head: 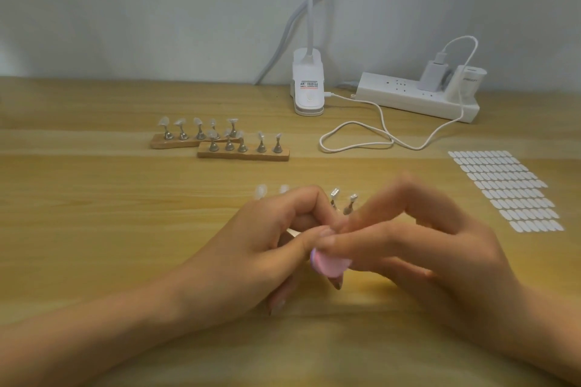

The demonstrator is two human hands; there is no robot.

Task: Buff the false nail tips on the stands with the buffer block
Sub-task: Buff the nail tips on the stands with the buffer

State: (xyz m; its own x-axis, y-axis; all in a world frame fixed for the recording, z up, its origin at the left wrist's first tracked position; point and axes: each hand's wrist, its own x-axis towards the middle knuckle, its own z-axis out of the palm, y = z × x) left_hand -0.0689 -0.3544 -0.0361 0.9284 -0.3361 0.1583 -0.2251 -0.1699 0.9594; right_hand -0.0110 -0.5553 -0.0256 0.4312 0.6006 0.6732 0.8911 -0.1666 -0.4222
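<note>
A: Where is the buffer block?

B: The pink buffer block [330, 264] is low in the middle of the table [110, 214], in the person's right hand [424, 239]. The fingers curl over its top and grip it.

A: And the left hand?

B: The left hand [276, 242] sits just beside it. Its fingers are curled in and its thumb tip touches the right fingertips above the block. Whether it pinches anything there cannot be told, since that spot is hidden.

A: What about the nail tips?

B: Right behind the hands stands the near stand [348, 208], mostly covered. Four of its nail tips [261, 192] poke up above the knuckles, two on each side. Farther back on the left are two more stands [243, 154] with tips on metal pegs, one partly in front of the other.

A: Anything else?

B: A white lamp base [308, 88] and a power strip [415, 97] are by the wall, with a looped cable [382, 122] between them. A sheet of white stickers [506, 192] lies to the right.
</note>
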